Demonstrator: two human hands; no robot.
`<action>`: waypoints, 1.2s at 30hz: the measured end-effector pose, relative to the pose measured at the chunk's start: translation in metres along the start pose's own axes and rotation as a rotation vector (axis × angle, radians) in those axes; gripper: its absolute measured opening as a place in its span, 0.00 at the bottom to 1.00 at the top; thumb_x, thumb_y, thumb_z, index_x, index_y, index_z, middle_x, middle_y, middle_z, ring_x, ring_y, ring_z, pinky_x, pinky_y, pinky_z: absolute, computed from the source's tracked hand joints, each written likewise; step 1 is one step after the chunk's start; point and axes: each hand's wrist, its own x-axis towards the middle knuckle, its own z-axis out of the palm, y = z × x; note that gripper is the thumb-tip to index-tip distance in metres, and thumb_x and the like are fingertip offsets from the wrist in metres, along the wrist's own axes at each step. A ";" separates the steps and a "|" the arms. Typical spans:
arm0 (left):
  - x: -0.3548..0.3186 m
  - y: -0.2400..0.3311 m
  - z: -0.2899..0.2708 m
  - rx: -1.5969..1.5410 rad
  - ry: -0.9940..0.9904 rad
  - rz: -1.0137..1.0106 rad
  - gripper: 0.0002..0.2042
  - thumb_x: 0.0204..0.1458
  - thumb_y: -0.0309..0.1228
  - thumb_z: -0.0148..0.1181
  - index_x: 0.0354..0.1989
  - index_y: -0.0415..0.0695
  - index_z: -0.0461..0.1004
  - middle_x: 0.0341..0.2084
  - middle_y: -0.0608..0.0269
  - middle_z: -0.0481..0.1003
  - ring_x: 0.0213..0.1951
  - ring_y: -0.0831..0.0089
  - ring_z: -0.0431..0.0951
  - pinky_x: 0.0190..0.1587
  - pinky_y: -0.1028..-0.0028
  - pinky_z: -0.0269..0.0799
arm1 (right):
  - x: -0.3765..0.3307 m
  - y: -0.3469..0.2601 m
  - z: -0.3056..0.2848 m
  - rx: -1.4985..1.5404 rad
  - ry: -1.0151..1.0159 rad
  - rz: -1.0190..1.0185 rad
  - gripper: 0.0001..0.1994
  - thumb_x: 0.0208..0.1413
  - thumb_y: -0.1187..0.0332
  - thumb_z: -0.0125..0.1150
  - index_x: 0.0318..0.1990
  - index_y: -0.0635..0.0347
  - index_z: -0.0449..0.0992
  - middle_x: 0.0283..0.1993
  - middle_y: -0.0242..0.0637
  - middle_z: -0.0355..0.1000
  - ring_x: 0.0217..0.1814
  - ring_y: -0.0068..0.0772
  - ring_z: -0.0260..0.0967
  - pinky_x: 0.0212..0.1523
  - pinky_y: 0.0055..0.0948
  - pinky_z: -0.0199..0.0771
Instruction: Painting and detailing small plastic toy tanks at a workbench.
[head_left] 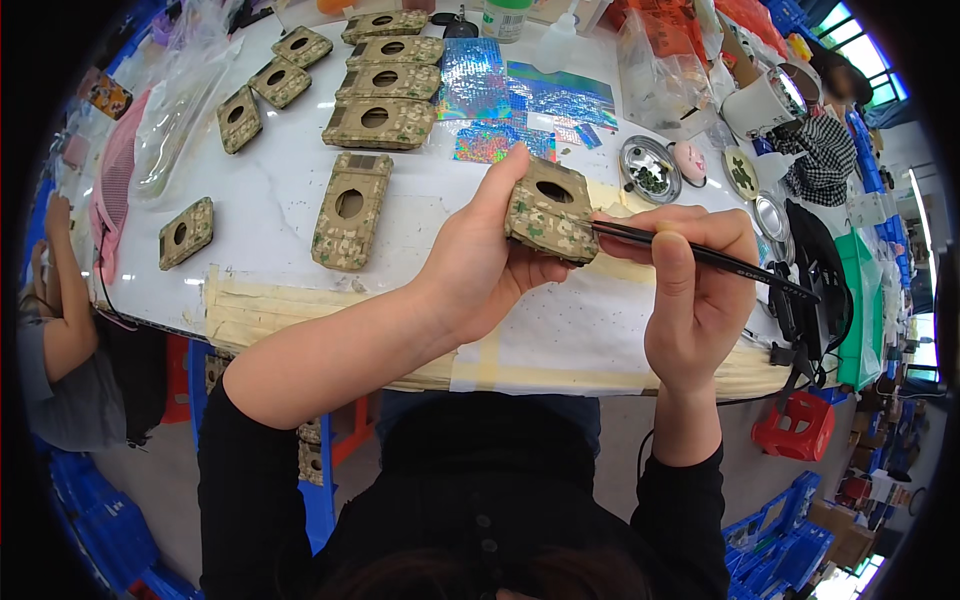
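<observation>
My left hand grips a camouflage-patterned toy tank hull with a round hole in its top, held up over the table's front part. In my right hand is a pair of black tweezers, pinched between thumb and fingers. Their tips meet the hull's right side near its edge; whether they hold anything small I cannot tell. Left of my left hand, another camouflage hull lies on the white table. Sheets of shiny holographic stickers lie just beyond the held hull.
More hulls stand in a row at the back and several lie loose at the left. A round metal dish with small green pieces sits right of centre. Yellowish tape lines the front edge. At far left sits another person.
</observation>
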 end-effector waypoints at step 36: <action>0.000 -0.001 -0.003 -0.012 -0.032 -0.013 0.22 0.57 0.52 0.42 0.44 0.45 0.69 0.33 0.67 0.74 0.32 0.79 0.76 0.28 0.79 0.75 | -0.003 0.006 0.009 -0.341 -0.015 -0.321 0.10 0.47 0.75 0.65 0.33 0.64 0.68 0.30 0.45 0.74 0.37 0.42 0.77 0.33 0.28 0.76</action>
